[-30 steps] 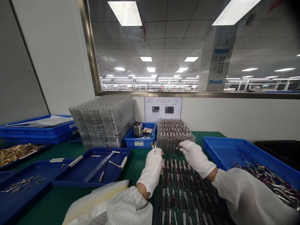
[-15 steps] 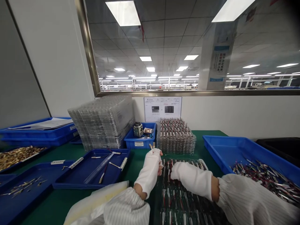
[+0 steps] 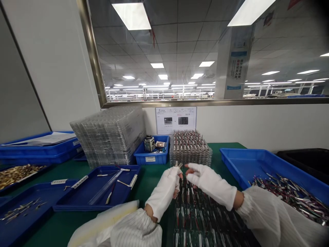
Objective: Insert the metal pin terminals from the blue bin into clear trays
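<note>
My left hand [image 3: 167,181], in a white glove with bare fingertips, is closed around a few small pale metal-ended parts [image 3: 177,164] whose tips stick up above the fingers. Just to its right is my right hand [image 3: 205,181], gloved the same way. Its thumb and forefinger are apart and I see nothing between them. Both hands are over the far end of a clear compartment tray [image 3: 190,216], filled with rows of small silvery parts with red, black and white wires. The palm side of each hand is hidden.
A blue bin [image 3: 257,159] of loose wired parts stands at right. Behind the hands are stacked filled trays [image 3: 191,151] and a small blue box [image 3: 150,157]. To the left are a tall stack of clear trays [image 3: 110,137], a dark blue tray [image 3: 102,192] and brass-coloured pieces [image 3: 19,175].
My right hand has risen from the tray's rows and moved forward, its fingers parting near my left fingertips. My left hand has turned slightly rightward, still holding the parts. The view has shifted slightly.
</note>
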Demonstrator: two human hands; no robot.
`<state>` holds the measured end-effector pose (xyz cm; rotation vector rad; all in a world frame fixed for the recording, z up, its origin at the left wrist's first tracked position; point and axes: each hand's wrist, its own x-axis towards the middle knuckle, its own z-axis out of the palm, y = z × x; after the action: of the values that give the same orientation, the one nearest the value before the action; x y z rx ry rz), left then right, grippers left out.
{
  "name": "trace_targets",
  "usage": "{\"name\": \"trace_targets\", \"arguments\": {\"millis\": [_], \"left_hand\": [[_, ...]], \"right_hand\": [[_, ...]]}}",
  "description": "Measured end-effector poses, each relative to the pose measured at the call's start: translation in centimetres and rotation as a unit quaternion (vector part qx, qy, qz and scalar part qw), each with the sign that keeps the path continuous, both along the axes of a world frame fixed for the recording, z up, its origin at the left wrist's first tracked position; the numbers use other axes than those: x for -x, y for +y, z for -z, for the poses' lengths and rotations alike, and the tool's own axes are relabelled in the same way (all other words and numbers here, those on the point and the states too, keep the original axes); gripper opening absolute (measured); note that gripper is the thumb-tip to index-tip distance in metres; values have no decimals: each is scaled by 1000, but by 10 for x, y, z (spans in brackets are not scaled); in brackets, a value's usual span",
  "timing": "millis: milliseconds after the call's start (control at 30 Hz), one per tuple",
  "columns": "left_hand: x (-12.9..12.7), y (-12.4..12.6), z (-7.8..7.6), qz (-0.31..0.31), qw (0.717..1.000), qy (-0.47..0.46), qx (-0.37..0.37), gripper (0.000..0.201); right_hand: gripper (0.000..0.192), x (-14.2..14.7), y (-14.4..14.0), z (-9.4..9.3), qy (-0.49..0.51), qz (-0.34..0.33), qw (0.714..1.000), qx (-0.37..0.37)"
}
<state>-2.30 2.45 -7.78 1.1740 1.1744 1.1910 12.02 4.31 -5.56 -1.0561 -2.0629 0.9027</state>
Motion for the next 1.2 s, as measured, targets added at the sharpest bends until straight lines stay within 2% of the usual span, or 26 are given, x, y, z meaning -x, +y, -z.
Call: {"name": "trace_targets", "arguments": {"millis": [67, 100, 167, 233, 333, 400, 500, 733, 833, 967, 1067, 1200], "left_hand": [[-3, -4, 1, 44, 999, 9, -23, 33], [-4, -7, 1, 69, 997, 22, -36, 34], [-7, -10, 1, 110, 990, 63, -62, 35], [-8, -12, 0, 111, 983, 123, -80, 36], [-9, -11, -2, 54, 958, 249, -133, 33], [-11, -9, -3, 6, 927, 332, -173, 29], [-12, -7, -3, -34, 889, 417, -188, 25], [-4, -1, 3, -50, 819, 533, -206, 27], [3, 2, 3, -80, 808, 555, -181, 26], [10, 2, -4, -147, 799, 563, -149, 23], [12, 1, -6, -135, 795, 571, -155, 22], [13, 2, 2, -79, 799, 576, -157, 20]], "right_hand": [[49, 3, 2, 1, 112, -19, 988, 101], [51, 3, 3, 1, 144, -36, 981, 124], [45, 4, 2, 0, 170, -45, 975, 132], [33, 3, 2, -1, 160, -22, 979, 121], [19, 0, 4, 0, 120, 25, 987, 102], [13, -2, 8, 1, 103, 42, 990, 91], [8, -3, 14, 0, 89, 54, 992, 76], [10, -11, 18, -10, 28, 92, 995, 19], [16, -24, 26, -11, -12, 139, 990, -34], [25, -44, 31, -13, -69, 202, 966, -145], [21, -47, 22, -7, -117, 156, 962, -193], [16, -34, 10, 12, -221, 39, 961, -163]]}}
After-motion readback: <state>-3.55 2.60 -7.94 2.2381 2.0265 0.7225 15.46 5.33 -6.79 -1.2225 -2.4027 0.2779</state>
